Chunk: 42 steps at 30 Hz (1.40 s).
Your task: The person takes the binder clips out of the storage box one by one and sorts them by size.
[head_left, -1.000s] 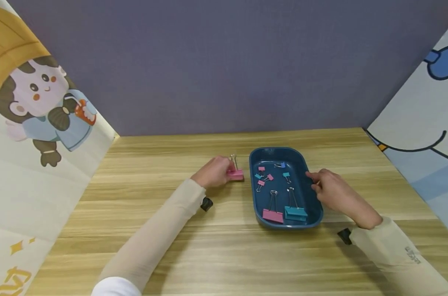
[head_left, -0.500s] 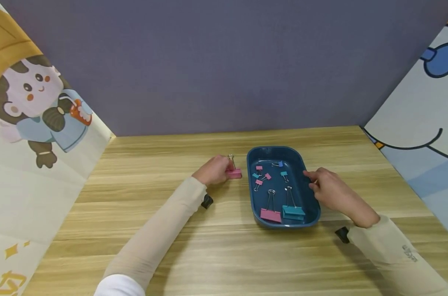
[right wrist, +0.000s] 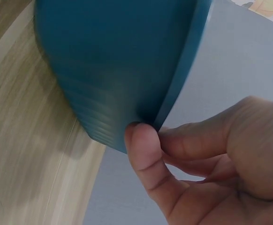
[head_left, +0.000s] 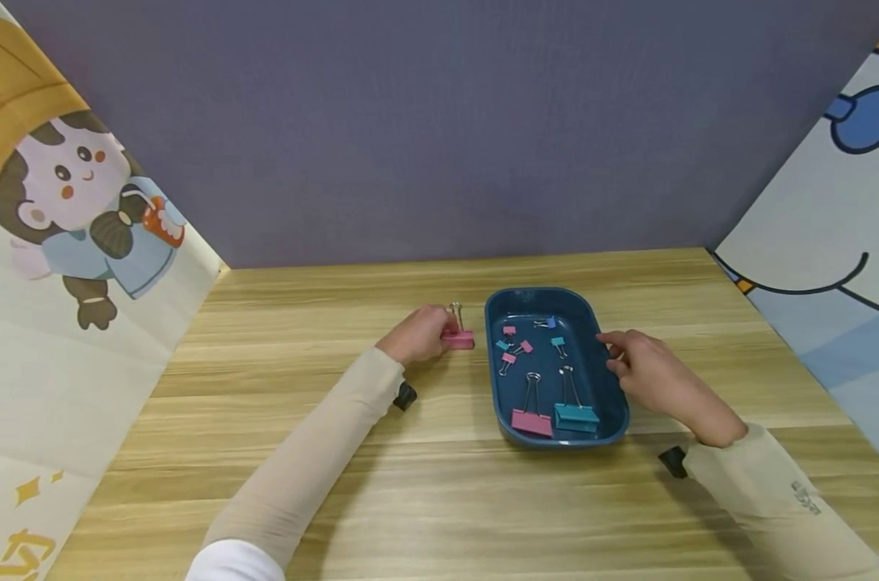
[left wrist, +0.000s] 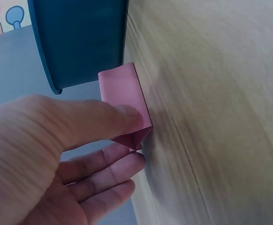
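Observation:
In the head view my left hand (head_left: 419, 334) is on the tabletop, left of a dark blue tray (head_left: 508, 440). It pinches a large pink binder clip (head_left: 459, 340) whose wire handles point away from me. The left wrist view shows the thumb pressed on the face of the pink clip (left wrist: 122, 89), close to the wood surface. My right hand (head_left: 646, 367) holds the tray's right rim between thumb and fingers, seen closely at the tray wall (right wrist: 113, 79). Inside the tray lie a large pink clip (head_left: 532, 423) and a large teal clip (head_left: 576, 417).
Several small binder clips lie in the tray's far half, among them a blue one (head_left: 551, 322), a teal one (head_left: 558, 342) and a pink one (head_left: 508, 358). A grey panel (head_left: 439, 137) closes off the back of the wooden table (head_left: 424, 500). Printed panels flank both sides.
The head view has shifted slightly. Both hands keep nearly the same places, the left on the pink binder clip and the right at the tray rim.

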{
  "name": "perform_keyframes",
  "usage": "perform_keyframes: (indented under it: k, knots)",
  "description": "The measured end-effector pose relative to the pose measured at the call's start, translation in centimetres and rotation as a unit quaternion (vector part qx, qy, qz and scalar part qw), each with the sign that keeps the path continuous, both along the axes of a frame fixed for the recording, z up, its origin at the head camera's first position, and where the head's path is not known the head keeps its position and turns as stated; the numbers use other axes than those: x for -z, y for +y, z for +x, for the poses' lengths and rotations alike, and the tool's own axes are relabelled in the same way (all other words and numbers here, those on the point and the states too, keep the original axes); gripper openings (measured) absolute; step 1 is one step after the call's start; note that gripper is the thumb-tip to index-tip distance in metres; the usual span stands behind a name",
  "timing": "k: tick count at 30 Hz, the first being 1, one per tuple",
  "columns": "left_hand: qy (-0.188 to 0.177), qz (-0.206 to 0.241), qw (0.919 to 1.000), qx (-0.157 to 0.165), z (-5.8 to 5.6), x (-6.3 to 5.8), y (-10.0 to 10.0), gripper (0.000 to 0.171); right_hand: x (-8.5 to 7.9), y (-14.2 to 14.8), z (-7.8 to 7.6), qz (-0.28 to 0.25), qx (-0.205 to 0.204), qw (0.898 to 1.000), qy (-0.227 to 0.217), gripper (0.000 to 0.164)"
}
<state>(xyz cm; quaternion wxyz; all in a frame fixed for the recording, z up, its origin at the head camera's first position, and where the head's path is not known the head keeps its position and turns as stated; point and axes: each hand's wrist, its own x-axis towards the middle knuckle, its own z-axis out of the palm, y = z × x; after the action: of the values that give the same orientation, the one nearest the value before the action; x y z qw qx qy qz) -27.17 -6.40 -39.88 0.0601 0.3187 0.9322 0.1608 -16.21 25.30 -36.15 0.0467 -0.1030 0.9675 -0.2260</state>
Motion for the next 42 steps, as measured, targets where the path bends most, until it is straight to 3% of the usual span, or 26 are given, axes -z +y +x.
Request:
perform_keyframes:
  k: [11, 17, 24, 30, 42]
  knots:
    - [-0.033, 0.054, 0.9977, -0.027, 1.0, -2.1, 0.0, 0.026, 0.2, 0.3, 0.0, 0.000, -0.016, 1.000, 0.026, 0.039]
    - [0.008, 0.068, 0.9976, -0.003, 1.6, -3.0, 0.3, 0.036, 0.3, 0.2, 0.0, -0.002, -0.012, 1.000, 0.021, 0.039]
    - [0.064, 0.116, 0.9904, 0.038, 3.1, -4.2, 1.2, 0.038, 0.2, 0.2, 0.0, -0.001, -0.002, 1.000, 0.009, 0.038]
    - [0.049, 0.131, 0.9871, 0.078, 4.9, -5.0, 2.6, 0.038, 0.0, 0.1, 0.0, 0.005, -0.004, 1.000, 0.008, 0.038]
    - [0.060, 0.071, 0.9873, 0.129, 7.1, -5.0, 5.3, 0.034, 0.0, 0.1, 0.1, -0.003, -0.009, 1.000, 0.004, 0.035]
